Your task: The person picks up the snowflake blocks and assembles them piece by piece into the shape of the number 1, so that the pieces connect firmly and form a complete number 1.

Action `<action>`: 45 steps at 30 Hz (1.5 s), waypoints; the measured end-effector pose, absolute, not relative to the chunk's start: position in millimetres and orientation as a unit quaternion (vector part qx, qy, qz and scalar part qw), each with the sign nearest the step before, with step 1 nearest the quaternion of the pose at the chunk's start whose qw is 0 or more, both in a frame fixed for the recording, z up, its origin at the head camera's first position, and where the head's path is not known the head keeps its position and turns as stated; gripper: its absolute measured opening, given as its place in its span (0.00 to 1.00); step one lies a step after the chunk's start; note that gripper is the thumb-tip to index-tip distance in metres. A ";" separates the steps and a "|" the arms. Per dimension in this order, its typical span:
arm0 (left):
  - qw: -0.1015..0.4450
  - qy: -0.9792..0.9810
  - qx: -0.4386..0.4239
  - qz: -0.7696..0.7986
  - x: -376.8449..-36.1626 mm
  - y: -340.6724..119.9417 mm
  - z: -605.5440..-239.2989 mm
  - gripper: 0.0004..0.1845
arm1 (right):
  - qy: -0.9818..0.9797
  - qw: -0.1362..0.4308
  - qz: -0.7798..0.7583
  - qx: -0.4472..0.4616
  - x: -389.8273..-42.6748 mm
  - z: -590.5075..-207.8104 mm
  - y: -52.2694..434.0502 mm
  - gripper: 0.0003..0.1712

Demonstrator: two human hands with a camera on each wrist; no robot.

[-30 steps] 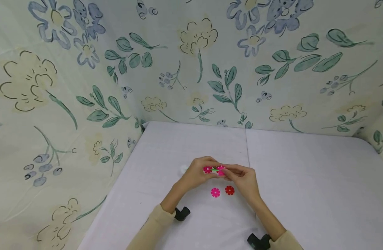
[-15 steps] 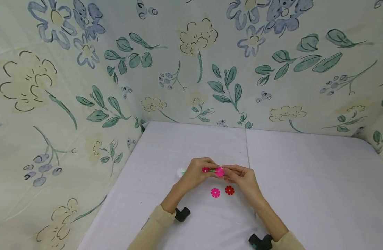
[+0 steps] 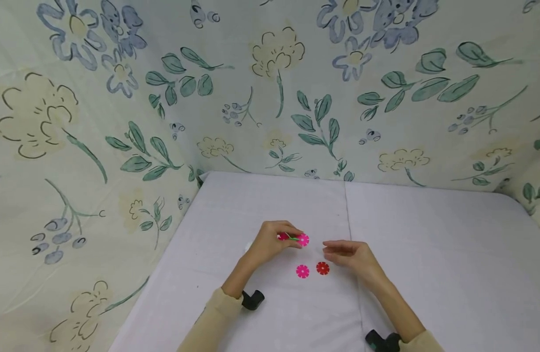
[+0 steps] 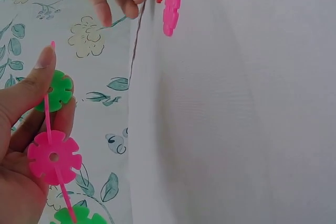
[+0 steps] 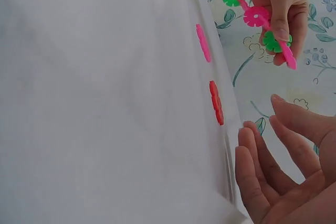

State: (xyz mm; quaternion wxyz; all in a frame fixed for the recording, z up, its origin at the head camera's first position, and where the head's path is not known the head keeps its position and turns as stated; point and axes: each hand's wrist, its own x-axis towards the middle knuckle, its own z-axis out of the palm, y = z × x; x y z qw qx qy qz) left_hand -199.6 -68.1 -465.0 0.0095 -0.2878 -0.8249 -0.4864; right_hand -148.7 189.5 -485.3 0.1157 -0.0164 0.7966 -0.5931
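Observation:
My left hand [image 3: 270, 242] pinches a chain of interlocked flower-shaped plastic discs between thumb and fingers. In the left wrist view a green disc [image 4: 61, 88] is under the fingertips, a pink disc [image 4: 38, 163] comes below it, and another green disc [image 4: 79, 217] is cut off by the frame. A pink disc stands edge-on at the chain's tip. My right hand [image 3: 351, 256] is held apart to the right, fingers loosely bent around nothing. On the table in front of the hands lie a loose pink disc [image 3: 299, 272] and a red disc [image 3: 319, 269].
A white cloth covers the table [image 3: 428, 254], with a seam running down it. Something whitish [image 3: 248, 247] shows partly behind the left wrist. Floral fabric [image 3: 235, 98] hangs at the back and left. Both wrists carry black camera mounts [image 3: 253, 300].
My right hand has let go of the chain's end disc and moved away to the right. Still holding the chain, my left hand has shifted slightly left.

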 end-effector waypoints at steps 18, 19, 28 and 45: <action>-0.015 -0.815 -0.280 -0.506 -202.0 -71.5 -467.7 0.14 | 0.858 0.143 -0.491 -0.056 -152.0 -490.1 185.9 0.20; -0.016 -0.816 -0.280 -0.506 -201.7 -71.7 -467.6 0.14 | 0.858 0.143 -0.489 -0.061 -152.2 -490.9 186.2 0.20; -0.021 -0.821 -0.275 -0.500 -200.4 -72.4 -466.7 0.14 | 0.863 0.130 -0.478 -0.097 -153.4 -496.0 186.3 0.20; -0.028 -0.820 -0.279 -0.500 -199.5 -73.0 -465.3 0.14 | 0.883 0.109 -0.430 -0.154 -154.4 -494.8 181.9 0.18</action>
